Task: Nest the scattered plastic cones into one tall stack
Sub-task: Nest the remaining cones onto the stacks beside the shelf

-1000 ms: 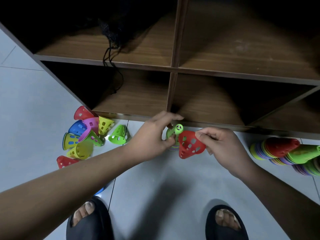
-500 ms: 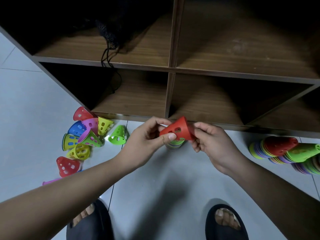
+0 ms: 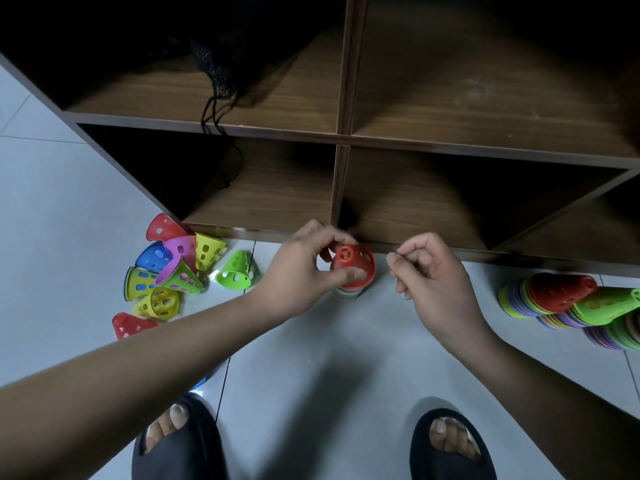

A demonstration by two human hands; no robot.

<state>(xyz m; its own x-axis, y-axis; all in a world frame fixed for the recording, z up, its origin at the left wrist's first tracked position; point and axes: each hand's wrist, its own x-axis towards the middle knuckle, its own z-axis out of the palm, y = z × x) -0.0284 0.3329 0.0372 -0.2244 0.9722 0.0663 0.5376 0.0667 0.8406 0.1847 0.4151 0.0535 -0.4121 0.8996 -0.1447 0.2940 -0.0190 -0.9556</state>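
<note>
Head view, looking straight down.

Pinching the red cone (image 3: pixel 353 263) with the left hand (image 3: pixel 298 271) (thumb on the near rim, fingers curled over the far side). Sitting tip-up on top of the upright stack (image 3: pixel 346 293), with the stack's striped rims peeking out just below the red cone. Standing on the grey floor (image 3: pixel 311 358) right in front of the wooden shelf (image 3: pixel 341 140), near its centre divider.

Hovering the right hand (image 3: pixel 429 275) just beside the red cone, not touching it; fingers curling in, thumb meeting the forefinger, holding nothing visible.

Lying in a heap to the left, against the foot of the shelf: loose cones (image 3: pixel 173 268) (red, blue, pink, yellow, green), most tipped on their sides. Lying apart, between the heap and the left hand: a green cone (image 3: pixel 237 271), on its side. Sitting alone just beside the left forearm: a stray red cone (image 3: pixel 130 325).

Lying on their sides at the right edge: toppled stacks (image 3: pixel 561 299), with a red and a green cone outermost.

Dangling from a dark net bag (image 3: pixel 221 81) in the upper left compartment down into the lower one: a black cord (image 3: pixel 239 161).

Showing at the bottom: two black slippers (image 3: pixel 180 445), toes out.

Peeking from under the left forearm: something blue (image 3: pixel 204 381) (cannot tell what).
</note>
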